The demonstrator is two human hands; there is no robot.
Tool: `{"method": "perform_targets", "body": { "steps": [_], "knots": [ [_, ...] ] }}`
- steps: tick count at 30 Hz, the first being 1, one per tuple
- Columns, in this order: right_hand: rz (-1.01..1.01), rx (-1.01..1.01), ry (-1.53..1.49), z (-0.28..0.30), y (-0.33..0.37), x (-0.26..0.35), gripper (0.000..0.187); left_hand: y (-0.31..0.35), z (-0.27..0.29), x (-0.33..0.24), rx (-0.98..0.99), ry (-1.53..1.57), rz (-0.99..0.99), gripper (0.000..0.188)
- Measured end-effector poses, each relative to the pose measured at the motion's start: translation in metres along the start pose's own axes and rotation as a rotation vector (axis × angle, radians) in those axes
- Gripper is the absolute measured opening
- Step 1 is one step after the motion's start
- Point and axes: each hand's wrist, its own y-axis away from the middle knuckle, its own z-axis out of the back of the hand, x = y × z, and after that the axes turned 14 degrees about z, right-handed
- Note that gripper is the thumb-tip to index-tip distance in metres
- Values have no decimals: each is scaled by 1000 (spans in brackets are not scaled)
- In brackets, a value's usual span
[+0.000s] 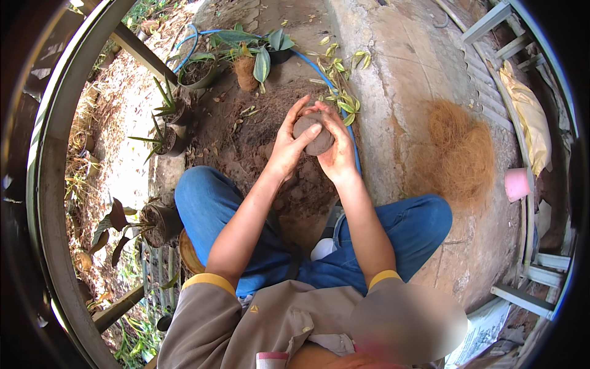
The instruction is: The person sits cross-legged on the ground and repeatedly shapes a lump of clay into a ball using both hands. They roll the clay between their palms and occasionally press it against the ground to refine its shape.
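A round, dark brown ball of soil (pixel 318 142) is held between my two hands, above the ground in front of me. My left hand (pixel 287 146) cups it from the left, its thumb lying across the top. On the other side my right hand (pixel 337 151) wraps round the ball with curved fingers. Soil smudges both hands. Beneath them spreads a heap of loose dark soil (pixel 255 142). Just beyond the heap, a brown fibre-covered ball (pixel 246 75) sits beside broad-leaved plants (pixel 236 38).
Potted plants (pixel 173 140) line the left side, with another dark pot (pixel 161 224) near my left knee. A blue hose (pixel 313 65) curves behind the soil. To the right lie brown fibre (pixel 460 154), a pink pot (pixel 517 184) and a pale sack (pixel 527 114). Cut variegated leaves (pixel 344 98) lie by the hose.
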Motion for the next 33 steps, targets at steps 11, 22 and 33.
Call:
{"method": "perform_targets", "body": {
  "steps": [11, 22, 33],
  "knots": [
    [62, 49, 44, 5, 1, -2, 42, 1, 1, 8, 28, 184, 28, 62],
    [169, 210, 249, 1, 3, -19, 51, -5, 9, 3, -122, 347, 166, 56],
    [86, 181, 345, 23, -2, -24, 32, 5, -10, -9, -729, -568, -117, 71]
  ]
}}
